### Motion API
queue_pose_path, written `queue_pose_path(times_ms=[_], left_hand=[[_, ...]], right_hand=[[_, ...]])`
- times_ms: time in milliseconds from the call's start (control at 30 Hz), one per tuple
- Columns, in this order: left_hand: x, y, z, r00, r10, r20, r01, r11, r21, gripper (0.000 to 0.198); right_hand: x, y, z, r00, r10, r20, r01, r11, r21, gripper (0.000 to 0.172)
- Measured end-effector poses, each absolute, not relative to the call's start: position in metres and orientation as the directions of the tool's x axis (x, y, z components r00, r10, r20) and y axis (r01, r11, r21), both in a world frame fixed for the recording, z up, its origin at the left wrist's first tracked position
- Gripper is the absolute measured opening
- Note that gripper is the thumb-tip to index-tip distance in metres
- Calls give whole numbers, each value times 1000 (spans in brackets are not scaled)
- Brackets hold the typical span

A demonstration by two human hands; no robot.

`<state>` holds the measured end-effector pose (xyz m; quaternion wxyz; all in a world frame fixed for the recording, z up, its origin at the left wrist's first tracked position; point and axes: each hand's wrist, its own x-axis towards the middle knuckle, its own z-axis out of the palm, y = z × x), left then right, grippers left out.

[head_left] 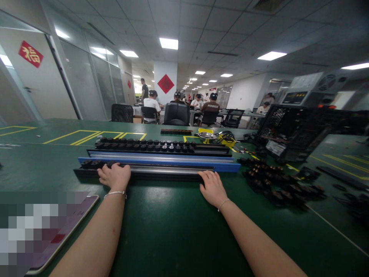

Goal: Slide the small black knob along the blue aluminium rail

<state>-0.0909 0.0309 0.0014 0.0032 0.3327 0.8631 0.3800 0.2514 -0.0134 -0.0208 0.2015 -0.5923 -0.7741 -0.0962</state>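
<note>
Across the green table lies a long black rail (161,176) with a silvery strip along its channel. Several small black parts (89,165) sit in its left end. My left hand (115,176) rests over the rail left of its middle, its fingers curled onto the channel; what they hold, if anything, is hidden. Near the rail's right end, my right hand (212,188) touches the edge with its fingertips, closed together. Behind is a blue rail (227,167), and beyond that a black tray (213,151) holding rows of black parts.
Loose black parts (276,181) are heaped at right, before an open computer case (288,130). A metal dish (206,135) and a yellow bin (226,137) stand behind. A tablet-like device (77,215) lies at lower left. People sit at far desks.
</note>
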Motion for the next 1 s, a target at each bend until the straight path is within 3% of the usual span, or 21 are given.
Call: queue_pose_path(times_ms=[1000], left_hand=[[-87, 32, -1, -762, 575, 297, 593, 437, 676, 45]], right_hand=[[250, -14, -21, -208, 876, 435, 961, 267, -77, 44]])
